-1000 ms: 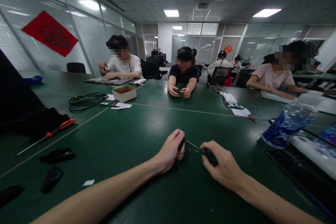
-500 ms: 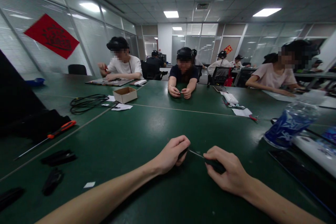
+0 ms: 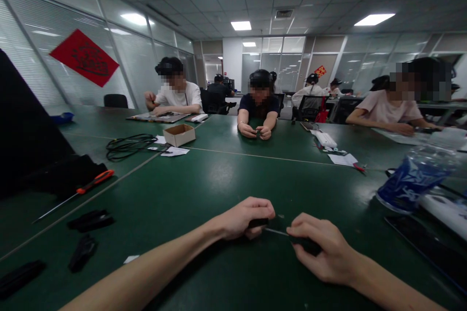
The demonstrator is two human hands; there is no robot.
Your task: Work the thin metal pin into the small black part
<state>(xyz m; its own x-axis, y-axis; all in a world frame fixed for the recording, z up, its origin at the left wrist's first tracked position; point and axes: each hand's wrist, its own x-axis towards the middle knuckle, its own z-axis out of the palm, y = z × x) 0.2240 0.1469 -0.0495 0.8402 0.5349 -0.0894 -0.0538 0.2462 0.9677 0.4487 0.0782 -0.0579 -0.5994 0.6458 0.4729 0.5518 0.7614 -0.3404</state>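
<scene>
L hand [image 3: 243,218] fingers pinch blk piece [image 3: 258,222] over green table [image 3: 204,180]; R hand [image 3: 328,248] fingers curl round dk tool [image 3: 309,244], thin shaft [image 3: 277,231] toward blk piece, contact unclear. Blk parts [image 3: 83,252] lie to L, nr orange screwdriver [image 3: 95,181].

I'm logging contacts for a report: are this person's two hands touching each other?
Apart. The head view shows green table between the left hand and right hand, a thin metal shaft crossing the gap.
</scene>
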